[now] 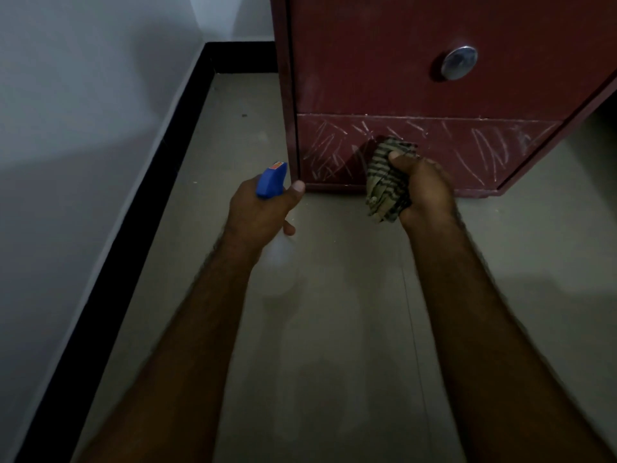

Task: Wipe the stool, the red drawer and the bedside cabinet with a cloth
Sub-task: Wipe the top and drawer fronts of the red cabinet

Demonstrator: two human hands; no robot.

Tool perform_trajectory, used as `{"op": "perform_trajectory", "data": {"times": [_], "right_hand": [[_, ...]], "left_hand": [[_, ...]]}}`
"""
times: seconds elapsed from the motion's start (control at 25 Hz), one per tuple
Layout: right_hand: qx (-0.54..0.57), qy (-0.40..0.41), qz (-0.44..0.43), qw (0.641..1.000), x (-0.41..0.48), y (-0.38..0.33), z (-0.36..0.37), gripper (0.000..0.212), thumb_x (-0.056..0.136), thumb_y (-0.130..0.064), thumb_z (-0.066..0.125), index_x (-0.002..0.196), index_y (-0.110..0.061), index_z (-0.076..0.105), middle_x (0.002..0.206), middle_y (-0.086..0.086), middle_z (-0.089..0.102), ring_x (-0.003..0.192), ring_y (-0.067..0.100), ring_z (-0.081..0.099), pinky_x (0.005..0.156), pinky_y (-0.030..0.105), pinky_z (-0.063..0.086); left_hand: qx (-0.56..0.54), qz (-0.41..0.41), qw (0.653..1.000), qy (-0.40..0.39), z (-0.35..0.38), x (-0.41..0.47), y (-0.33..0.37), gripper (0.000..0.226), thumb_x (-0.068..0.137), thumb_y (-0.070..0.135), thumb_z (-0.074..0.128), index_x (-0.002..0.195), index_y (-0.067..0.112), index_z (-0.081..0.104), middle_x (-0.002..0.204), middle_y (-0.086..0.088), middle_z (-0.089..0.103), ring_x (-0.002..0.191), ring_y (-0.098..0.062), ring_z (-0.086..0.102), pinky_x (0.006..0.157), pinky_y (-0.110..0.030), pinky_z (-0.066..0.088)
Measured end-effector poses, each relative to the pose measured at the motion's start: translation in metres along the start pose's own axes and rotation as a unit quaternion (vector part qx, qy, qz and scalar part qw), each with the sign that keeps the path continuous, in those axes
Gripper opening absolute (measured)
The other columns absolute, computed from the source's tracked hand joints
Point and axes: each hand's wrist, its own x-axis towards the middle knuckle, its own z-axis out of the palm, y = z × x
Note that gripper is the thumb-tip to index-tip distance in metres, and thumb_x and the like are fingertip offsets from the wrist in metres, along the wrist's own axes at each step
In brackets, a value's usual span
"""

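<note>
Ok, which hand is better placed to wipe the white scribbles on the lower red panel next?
Right hand: it grips the striped cloth, right at the lower red panel. The left hand holds only the spray bottle, off to the panel's side.

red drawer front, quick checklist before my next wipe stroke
1. Grip on cloth: ok, right hand fingers are curled round it.
2. Cloth on the drawer: ok, its top end appears to lie against the front.
3. Front clean: not ok, white marks show on both sides of the cloth.
4. Bottle secure: ok, left hand grips it, apart from the cloth.
5. Surface wet enough: cannot tell, too dim.
6. Knob out of the way: ok, well above the cloth.
</note>
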Motion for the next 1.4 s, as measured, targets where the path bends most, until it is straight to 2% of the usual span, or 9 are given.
{"op": "perform_trajectory", "data": {"times": [0.08, 0.24, 0.36, 0.44, 0.68, 0.84, 1.0, 1.24, 1.4], "right_hand": [[0.0, 0.016, 0.002, 1.0, 0.006, -0.001, -0.005, 0.05, 0.083, 0.002, 0.077, 0.129, 0.013, 0.061, 0.11, 0.026, 0.075, 0.094, 0.04, 0.076, 0.065, 0.038, 0.062], [0.009, 0.025, 0.004, 1.0, 0.012, -0.004, -0.009, 0.05, 0.083, 0.001, 0.076, 0.128, 0.015, 0.061, 0.108, 0.026, 0.076, 0.092, 0.039, 0.077, 0.065, 0.039, 0.062], [0.024, 0.023, 0.005, 0.999, 0.014, -0.004, -0.012, 0.046, 0.084, 0.001, 0.075, 0.125, 0.015, 0.063, 0.11, 0.027, 0.075, 0.089, 0.038, 0.076, 0.065, 0.038, 0.062], [0.023, 0.025, 0.003, 0.999, 0.016, -0.004, -0.013, 0.044, 0.083, 0.001, 0.075, 0.124, 0.014, 0.064, 0.11, 0.027, 0.075, 0.092, 0.04, 0.076, 0.066, 0.038, 0.062], [-0.003, 0.046, -0.026, 0.999, 0.012, -0.008, -0.019, 0.06, 0.075, -0.003, 0.081, 0.127, 0.017, 0.058, 0.114, 0.028, 0.074, 0.099, 0.043, 0.075, 0.069, 0.042, 0.063], [-0.035, 0.061, -0.063, 0.996, 0.005, -0.015, -0.017, 0.028, 0.082, 0.004, 0.078, 0.105, 0.001, 0.064, 0.111, 0.025, 0.075, 0.087, 0.032, 0.077, 0.073, 0.044, 0.065], [-0.061, 0.049, -0.069, 0.995, 0.001, -0.011, -0.007, 0.05, 0.081, -0.002, 0.08, 0.127, 0.001, 0.06, 0.112, 0.019, 0.076, 0.096, 0.034, 0.077, 0.078, 0.05, 0.065], [-0.093, 0.017, -0.019, 0.995, -0.012, 0.016, 0.019, 0.047, 0.083, -0.002, 0.078, 0.128, -0.006, 0.062, 0.114, 0.013, 0.076, 0.099, 0.03, 0.076, 0.082, 0.049, 0.065], [-0.111, 0.02, -0.055, 0.992, -0.024, 0.025, 0.037, 0.035, 0.08, -0.003, 0.081, 0.111, -0.01, 0.068, 0.103, 0.009, 0.079, 0.094, 0.029, 0.077, 0.082, 0.052, 0.065]], "left_hand": [[0.017, -0.027, 0.999, -0.026, 0.004, 0.0, -0.003, 0.028, 0.094, 0.043, 0.067, 0.112, 0.027, 0.053, 0.101, -0.007, 0.065, 0.065, -0.015, 0.07, 0.062, -0.022, 0.047], [0.021, -0.06, 0.997, -0.034, 0.009, -0.001, -0.016, 0.024, 0.092, 0.044, 0.07, 0.087, 0.037, 0.048, 0.106, -0.015, 0.066, 0.065, -0.02, 0.071, 0.064, -0.026, 0.051], [0.024, -0.047, 0.997, -0.052, 0.014, 0.0, -0.017, 0.046, 0.091, 0.046, 0.069, 0.127, 0.021, 0.056, 0.1, -0.005, 0.065, 0.067, -0.018, 0.071, 0.069, -0.027, 0.051], [0.029, -0.036, 0.997, -0.057, 0.017, 0.002, -0.015, 0.054, 0.091, 0.046, 0.069, 0.134, 0.017, 0.053, 0.101, -0.003, 0.065, 0.067, -0.016, 0.071, 0.069, -0.027, 0.051], [0.001, -0.007, 0.997, -0.075, 0.03, 0.002, 0.005, 0.04, 0.091, 0.043, 0.071, 0.122, 0.022, 0.058, 0.099, 0.001, 0.064, 0.062, -0.016, 0.071, 0.062, -0.022, 0.051], [-0.008, 0.014, 0.997, -0.069, 0.032, 0.001, 0.013, 0.037, 0.092, 0.044, 0.07, 0.12, 0.024, 0.058, 0.106, 0.003, 0.065, 0.063, -0.018, 0.073, 0.06, -0.019, 0.049], [-0.008, 0.015, 0.998, -0.057, 0.023, 0.001, 0.018, 0.042, 0.092, 0.046, 0.069, 0.123, 0.019, 0.059, 0.106, -0.001, 0.066, 0.066, -0.02, 0.074, 0.061, -0.019, 0.048], [-0.007, 0.033, 0.999, -0.026, 0.003, 0.0, 0.022, 0.035, 0.093, 0.043, 0.068, 0.114, 0.016, 0.061, 0.097, -0.001, 0.064, 0.054, -0.009, 0.068, 0.05, -0.01, 0.047], [-0.013, 0.024, 1.0, -0.009, -0.01, -0.002, 0.022, 0.038, 0.094, 0.043, 0.067, 0.114, 0.011, 0.06, 0.099, -0.008, 0.066, 0.062, -0.015, 0.071, 0.066, -0.022, 0.05]]}}
